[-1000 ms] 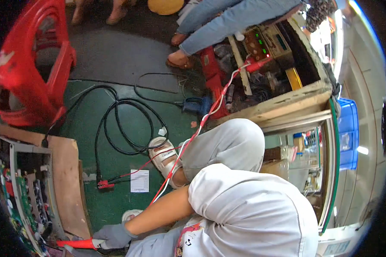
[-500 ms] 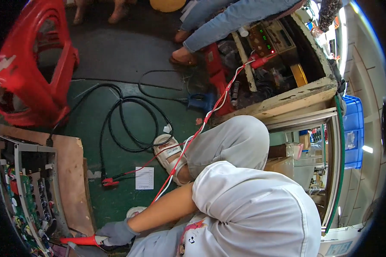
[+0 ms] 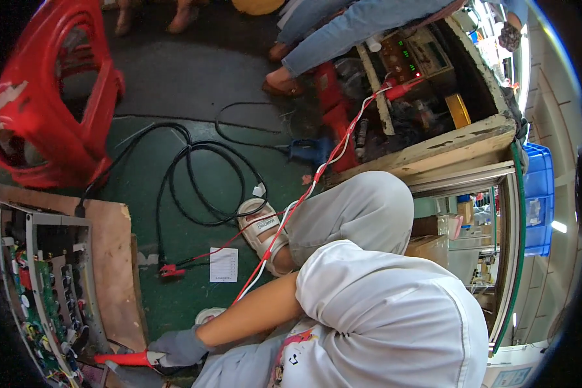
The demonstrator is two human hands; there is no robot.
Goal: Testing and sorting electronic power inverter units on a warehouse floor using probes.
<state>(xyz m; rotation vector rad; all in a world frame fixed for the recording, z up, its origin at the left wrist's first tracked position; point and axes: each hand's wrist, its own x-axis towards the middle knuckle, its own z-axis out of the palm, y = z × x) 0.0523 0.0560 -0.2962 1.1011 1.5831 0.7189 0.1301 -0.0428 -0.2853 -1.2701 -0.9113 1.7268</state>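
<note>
My right hand [image 3: 182, 348], in a grey glove, reaches across to the lower left, closed around a long red tool [image 3: 124, 359] with a pale band near my fingers. What kind of tool it is I cannot make out. Its far end lies at the lower edge of an open metal-framed unit [image 3: 58, 220] with green circuit boards [image 3: 45, 288] and many wires. Below the tool shows part of my left hand [image 3: 130, 375], also grey-gloved, beside the unit; its fingers are too hidden to read. A red and white cable pair [image 3: 317, 173] passes down behind my right forearm.
A red plastic stool [image 3: 100, 123] lies tipped at upper left. Coiled black cable [image 3: 168, 174], a red clip [image 3: 171, 270] and a paper slip [image 3: 223, 265] lie on the green floor. A power supply [image 3: 404, 61] sits in a worn wooden cabinet [image 3: 433, 152]. Another person's legs [image 3: 343, 39] are beyond.
The whole view has shifted slightly right. My right hand still grips the red tool at nearly the same place by the unit. A dark patterned shape at upper right has moved a little lower.
</note>
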